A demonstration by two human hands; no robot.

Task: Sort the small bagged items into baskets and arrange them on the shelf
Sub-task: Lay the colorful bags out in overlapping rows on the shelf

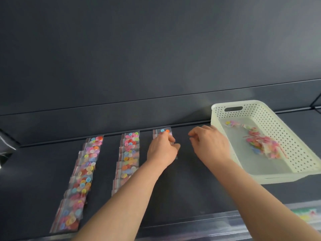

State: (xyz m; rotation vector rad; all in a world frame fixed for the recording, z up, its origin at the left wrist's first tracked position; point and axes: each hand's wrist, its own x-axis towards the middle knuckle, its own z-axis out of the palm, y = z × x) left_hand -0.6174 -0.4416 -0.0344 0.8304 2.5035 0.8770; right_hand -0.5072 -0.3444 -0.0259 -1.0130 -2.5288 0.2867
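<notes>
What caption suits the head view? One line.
Left hand holds bags in a third row on the shelf; right hand hovers beside the basket.

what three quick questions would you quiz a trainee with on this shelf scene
1. True or false: the basket is empty.
2. How many rows of bags lie left of the left hand? A one, B two, C four.
3. Which hand is nearer the basket?
Key: 1 false, bags lie in it. 2 B. 3 the right hand.
</notes>
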